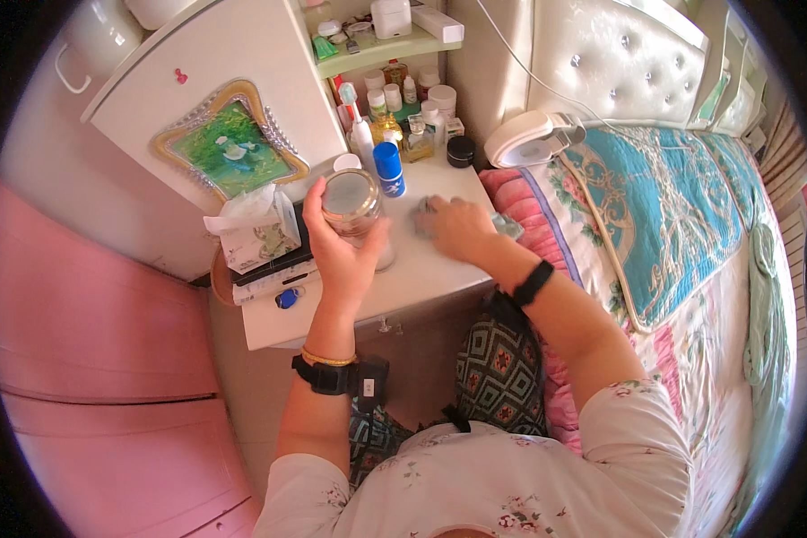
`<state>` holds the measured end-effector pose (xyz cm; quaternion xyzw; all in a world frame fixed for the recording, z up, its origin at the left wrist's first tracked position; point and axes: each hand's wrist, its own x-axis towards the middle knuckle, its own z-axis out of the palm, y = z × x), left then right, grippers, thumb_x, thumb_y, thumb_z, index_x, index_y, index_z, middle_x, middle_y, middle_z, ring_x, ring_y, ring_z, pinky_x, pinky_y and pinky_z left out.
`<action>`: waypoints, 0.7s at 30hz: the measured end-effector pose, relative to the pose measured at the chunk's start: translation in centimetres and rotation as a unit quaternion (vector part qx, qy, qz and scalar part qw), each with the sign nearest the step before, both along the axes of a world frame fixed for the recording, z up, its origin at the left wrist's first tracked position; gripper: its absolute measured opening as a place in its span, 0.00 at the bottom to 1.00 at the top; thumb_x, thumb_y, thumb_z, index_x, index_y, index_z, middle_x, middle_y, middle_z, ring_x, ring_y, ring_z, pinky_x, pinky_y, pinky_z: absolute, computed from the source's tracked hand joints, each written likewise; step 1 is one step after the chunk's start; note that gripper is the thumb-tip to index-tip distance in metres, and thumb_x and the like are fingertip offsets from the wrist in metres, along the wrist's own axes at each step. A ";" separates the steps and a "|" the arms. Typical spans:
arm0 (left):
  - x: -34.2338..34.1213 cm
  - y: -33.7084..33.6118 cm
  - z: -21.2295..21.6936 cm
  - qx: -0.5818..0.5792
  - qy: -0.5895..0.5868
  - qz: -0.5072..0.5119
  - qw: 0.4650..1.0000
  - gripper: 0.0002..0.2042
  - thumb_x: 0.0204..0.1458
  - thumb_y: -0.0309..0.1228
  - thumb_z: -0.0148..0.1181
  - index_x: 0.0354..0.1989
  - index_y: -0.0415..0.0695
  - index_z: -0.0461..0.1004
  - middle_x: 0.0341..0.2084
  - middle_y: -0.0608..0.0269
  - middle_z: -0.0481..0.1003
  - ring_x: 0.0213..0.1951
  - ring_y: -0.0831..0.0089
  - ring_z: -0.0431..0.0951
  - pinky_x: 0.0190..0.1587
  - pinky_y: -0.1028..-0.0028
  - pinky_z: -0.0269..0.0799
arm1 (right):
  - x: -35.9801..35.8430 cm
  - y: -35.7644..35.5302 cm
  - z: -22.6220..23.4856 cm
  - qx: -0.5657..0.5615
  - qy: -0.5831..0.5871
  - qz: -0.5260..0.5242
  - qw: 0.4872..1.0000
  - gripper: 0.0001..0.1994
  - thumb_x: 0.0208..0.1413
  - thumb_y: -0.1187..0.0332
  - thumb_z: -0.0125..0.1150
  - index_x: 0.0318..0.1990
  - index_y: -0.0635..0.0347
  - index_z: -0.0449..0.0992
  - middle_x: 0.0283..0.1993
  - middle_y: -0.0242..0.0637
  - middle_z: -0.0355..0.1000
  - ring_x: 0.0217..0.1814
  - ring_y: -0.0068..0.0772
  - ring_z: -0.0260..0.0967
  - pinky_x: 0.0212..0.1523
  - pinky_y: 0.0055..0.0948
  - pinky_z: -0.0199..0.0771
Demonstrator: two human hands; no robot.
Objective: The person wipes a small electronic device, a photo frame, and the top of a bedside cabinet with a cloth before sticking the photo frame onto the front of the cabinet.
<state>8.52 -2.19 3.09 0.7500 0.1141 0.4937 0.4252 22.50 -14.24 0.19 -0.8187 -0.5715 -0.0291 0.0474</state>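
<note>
My left hand (pixel 345 247) is wrapped round a clear jar (pixel 351 199) with a gold-rimmed lid, over the white desktop (pixel 318 309). Under my right hand (pixel 462 229), which is a little blurred, a grey-green cloth (pixel 508 226) lies bunched on the desktop; the fingers press it down. Just behind the jar stand a blue spray can (pixel 388 169) and a white electric toothbrush (pixel 362 142). A small white lid (pixel 346 162) shows beside them, partly hidden by the jar.
On the left, a tissue pack (pixel 258 235) sits on stacked items, with a blue key fob (pixel 287 298) in front. A black jar (pixel 461 151) and several bottles crowd the back, below a shelf (pixel 390 54). The bed (pixel 681 233) borders the desk on the right.
</note>
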 end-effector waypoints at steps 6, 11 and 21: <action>1.0 -1.1 1.6 -0.139 -0.062 -0.086 0.985 0.41 0.37 0.18 0.62 0.59 0.41 0.43 0.47 0.56 0.62 0.45 0.72 0.68 0.46 0.74 0.67 | -6.0 -7.7 -0.3 0.017 0.080 0.087 0.993 0.17 0.38 0.68 0.56 0.41 0.43 0.70 0.39 0.32 0.64 0.34 0.38 0.67 0.31 0.34 0.71; 6.5 -1.4 3.6 -0.154 -0.062 -0.127 0.978 0.41 0.38 0.18 0.62 0.60 0.42 0.43 0.45 0.56 0.63 0.43 0.72 0.69 0.45 0.74 0.68 | -6.9 -10.3 0.2 0.048 0.265 0.209 0.940 0.15 0.38 0.65 0.57 0.38 0.48 0.73 0.35 0.37 0.66 0.33 0.42 0.68 0.33 0.38 0.70; 14.6 -0.5 2.2 -0.029 0.034 -0.024 0.999 0.40 0.33 0.24 0.67 0.56 0.38 0.50 0.48 0.53 0.60 0.46 0.68 0.66 0.49 0.73 0.64 | -5.5 -10.4 0.0 0.190 0.345 0.174 0.902 0.21 0.36 0.70 0.56 0.44 0.49 0.72 0.40 0.38 0.68 0.35 0.44 0.68 0.35 0.36 0.70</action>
